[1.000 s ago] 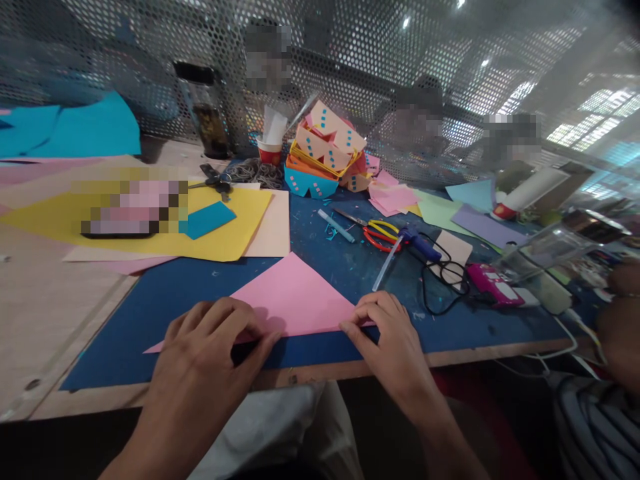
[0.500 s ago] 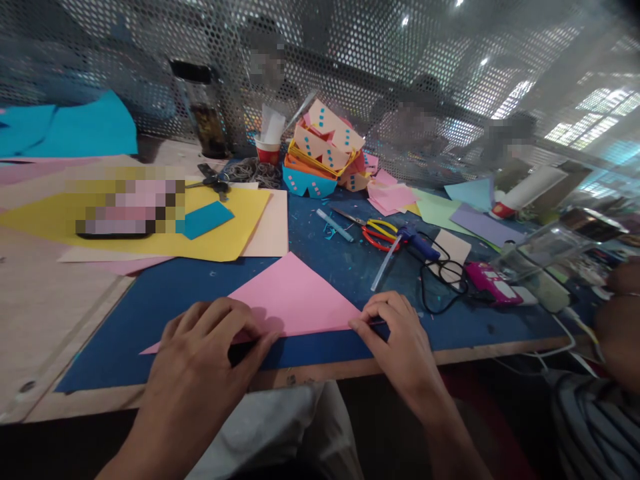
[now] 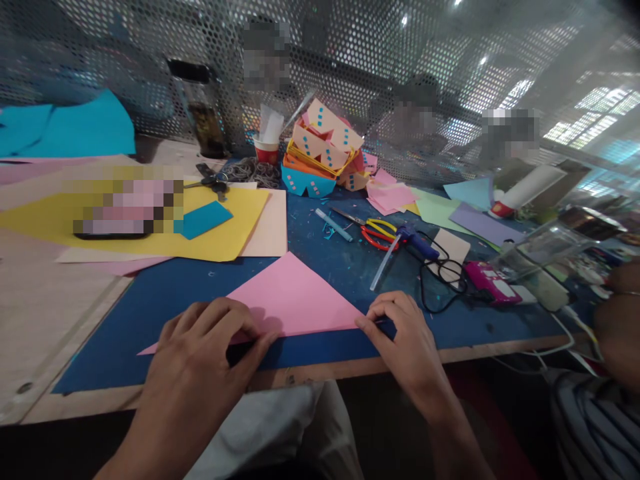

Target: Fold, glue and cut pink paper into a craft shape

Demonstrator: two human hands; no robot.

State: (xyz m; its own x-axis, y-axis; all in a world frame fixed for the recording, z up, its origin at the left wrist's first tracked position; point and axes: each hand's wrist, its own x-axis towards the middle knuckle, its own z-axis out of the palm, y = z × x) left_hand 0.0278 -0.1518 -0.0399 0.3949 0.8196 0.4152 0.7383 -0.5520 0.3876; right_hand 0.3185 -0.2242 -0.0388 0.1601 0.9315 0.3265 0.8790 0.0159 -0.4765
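A pink sheet of paper (image 3: 295, 297), folded into a wide triangle, lies on the blue mat (image 3: 185, 283) with its peak pointing away from me. My left hand (image 3: 205, 347) curls over the left part of the paper, thumb and fingertips closed on the long near edge. Its left corner pokes out past that hand. At the right corner, my right hand (image 3: 400, 333) holds the paper between thumb and bent fingers. The hands cover parts of the near edge.
Scissors (image 3: 377, 230), a blue glue gun (image 3: 417, 243) with its cord, and a pink box (image 3: 493, 283) lie beyond my right hand. Yellow paper (image 3: 225, 233) is at left. Stacked paper crafts (image 3: 325, 147) stand at the back. Another person's arm (image 3: 620, 327) is at right.
My right hand has slid slightly to the right along the paper's near edge, toward the corner. My left hand stays in nearly the same place on the paper.
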